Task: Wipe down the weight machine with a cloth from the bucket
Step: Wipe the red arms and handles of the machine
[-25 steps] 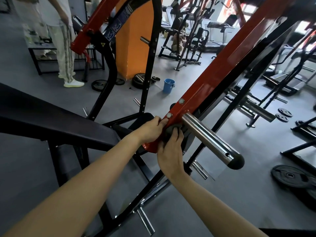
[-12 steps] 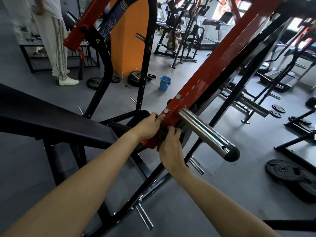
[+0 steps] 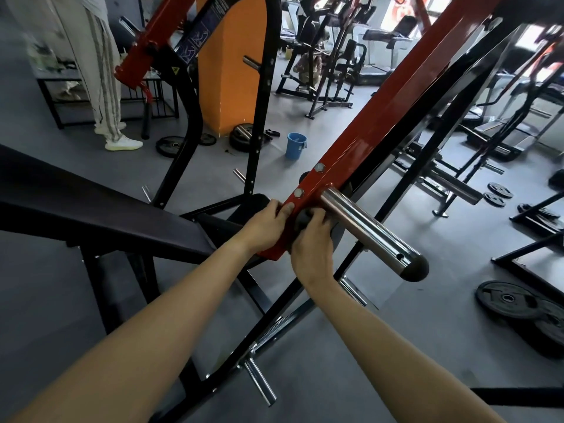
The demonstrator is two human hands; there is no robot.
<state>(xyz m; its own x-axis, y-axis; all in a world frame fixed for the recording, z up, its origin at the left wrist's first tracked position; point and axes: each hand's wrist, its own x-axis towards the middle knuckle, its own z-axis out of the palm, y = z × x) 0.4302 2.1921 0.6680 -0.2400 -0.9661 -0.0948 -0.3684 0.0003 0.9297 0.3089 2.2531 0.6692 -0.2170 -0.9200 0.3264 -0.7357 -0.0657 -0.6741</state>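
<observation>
At the low end of the red arm (image 3: 366,129), your left hand (image 3: 268,227) grips the edge, likely to keep it steady. Your right hand (image 3: 311,242) clutches the cloth (image 3: 300,219) and presses it there, just beside the shiny peg (image 3: 366,230).

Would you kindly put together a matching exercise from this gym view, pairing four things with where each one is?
Things:
1. bucket
2. cloth
3. left hand
4. chrome bar

Places:
A. juts from the red arm, carrying no plates
B. stands on the floor near the orange pillar
C. under the right hand, against the red arm
D. grips the red arm's edge

Pairs: 1-B, 2-C, 3-D, 4-A.
</observation>
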